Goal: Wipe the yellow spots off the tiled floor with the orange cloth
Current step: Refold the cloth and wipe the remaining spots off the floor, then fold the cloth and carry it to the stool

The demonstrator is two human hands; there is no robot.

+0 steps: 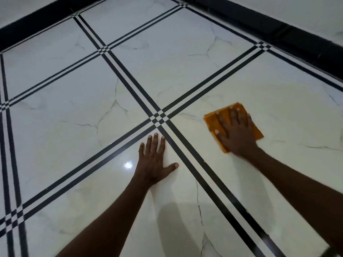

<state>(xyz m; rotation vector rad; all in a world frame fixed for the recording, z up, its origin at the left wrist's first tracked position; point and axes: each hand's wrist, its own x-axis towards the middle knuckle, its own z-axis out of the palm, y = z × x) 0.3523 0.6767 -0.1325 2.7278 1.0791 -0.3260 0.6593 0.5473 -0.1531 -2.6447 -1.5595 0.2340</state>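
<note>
So my right hand (235,130) is flat on the orange cloth (223,115), fingers straight and spread, pressing it down onto the tile rather than gripping it. The cloth looks folded into a rough square and sits on the tile to the right of where the black double lines cross (159,118), well clear of that crossing. My left hand (155,160) is just planted palm-down on the bare tile nearer to me, fingers straight, thumb out to the side, holding nothing, so I'd say it's only propping me up. Its fingertips stop just short of the black stripe (187,154) that runs between the two hands. I'm reading this as mid-wipe, cloth under pressure on the tiled floor (70,145). Honest problem though: I can't actually spot any obvious yellow spots from this view, apart from maybe a tiny speck right by the stripe (204,161) near the right wrist, and it's too small to call. If there's one under the cloth it's hidden. Next move, I reckon, is to slide the cloth while keeping the palm flat so it doesn't bunch, then lift it and check what's underneath. Further out there's a bright light glare (128,165) on the tile and a dark border (278,26) along the far edge.
</note>
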